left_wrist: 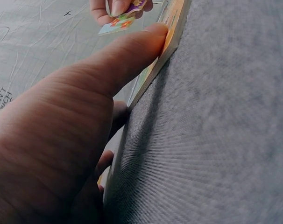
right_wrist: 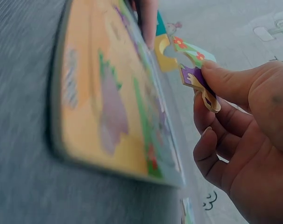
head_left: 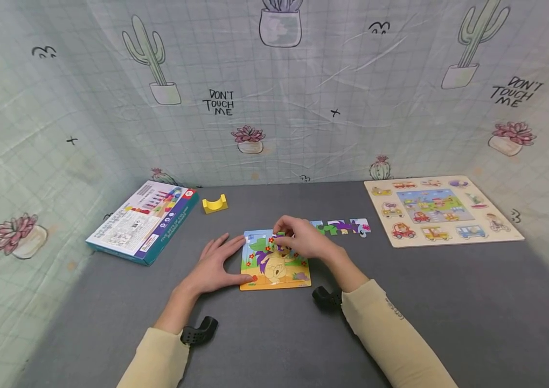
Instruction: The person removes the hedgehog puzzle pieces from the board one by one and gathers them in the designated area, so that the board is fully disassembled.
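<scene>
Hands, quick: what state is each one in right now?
Left hand: open, thumb on the edge of the puzzle board.
Right hand: closed, pinching a puzzle piece above the puzzle board.

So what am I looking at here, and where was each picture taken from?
There's no robot: a person is working bare-handed. The wide picture comes from a head-worn camera; the close ones from black cameras on the wrists. On the grey surface, the left hand touches a small puzzle board while the right hand pinches a puzzle piece above it. More pieces lie beyond the right hand. Around them are a box, a yellow block and a larger picture board.
</scene>
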`<state>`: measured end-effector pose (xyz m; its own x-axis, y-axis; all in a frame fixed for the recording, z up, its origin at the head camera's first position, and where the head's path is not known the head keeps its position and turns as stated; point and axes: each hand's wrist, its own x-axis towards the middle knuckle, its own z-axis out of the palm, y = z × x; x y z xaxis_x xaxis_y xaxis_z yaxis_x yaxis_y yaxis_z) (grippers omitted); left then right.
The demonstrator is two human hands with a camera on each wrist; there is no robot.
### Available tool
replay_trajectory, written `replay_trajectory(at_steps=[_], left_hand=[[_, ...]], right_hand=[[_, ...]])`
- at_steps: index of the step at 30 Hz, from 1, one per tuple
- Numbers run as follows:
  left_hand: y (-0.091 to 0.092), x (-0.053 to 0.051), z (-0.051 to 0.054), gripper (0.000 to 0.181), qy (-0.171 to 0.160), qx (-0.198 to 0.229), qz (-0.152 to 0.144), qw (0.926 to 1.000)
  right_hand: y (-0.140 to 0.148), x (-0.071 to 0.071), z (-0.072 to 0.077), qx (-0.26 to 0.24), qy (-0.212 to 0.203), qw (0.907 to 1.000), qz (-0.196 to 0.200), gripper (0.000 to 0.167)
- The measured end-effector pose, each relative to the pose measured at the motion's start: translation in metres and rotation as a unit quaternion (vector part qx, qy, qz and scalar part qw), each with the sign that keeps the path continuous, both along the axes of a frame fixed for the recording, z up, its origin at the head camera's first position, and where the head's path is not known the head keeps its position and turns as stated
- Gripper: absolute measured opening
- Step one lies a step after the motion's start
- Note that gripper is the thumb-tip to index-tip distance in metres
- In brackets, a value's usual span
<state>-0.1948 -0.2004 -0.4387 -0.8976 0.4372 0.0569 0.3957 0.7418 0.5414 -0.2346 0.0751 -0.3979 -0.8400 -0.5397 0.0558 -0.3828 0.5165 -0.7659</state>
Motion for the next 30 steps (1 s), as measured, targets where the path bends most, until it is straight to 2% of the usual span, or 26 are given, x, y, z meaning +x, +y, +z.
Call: replay_trajectory(at_steps=[8, 15, 30], left_hand=[[-0.001, 0.001, 0.001, 0.096, 0.000, -0.002, -0.001, 1.0000], [-0.001, 0.000, 0.000, 0.095, -0.002, -0.007, -0.003, 1.0000], [0.000, 0.001, 0.002, 0.096, -0.011, -0.012, -0.002, 0.9999]], right_hand=[[0.015, 0.002, -0.004, -0.010, -0.002, 0.9999, -0.006, 0.010], [0.034, 0.002, -0.009, 0.003, 0.004, 0.9999, -0.014, 0.011], [0.072, 0.004, -0.007, 0.023, 0.009, 0.9997, -0.003, 0.010]])
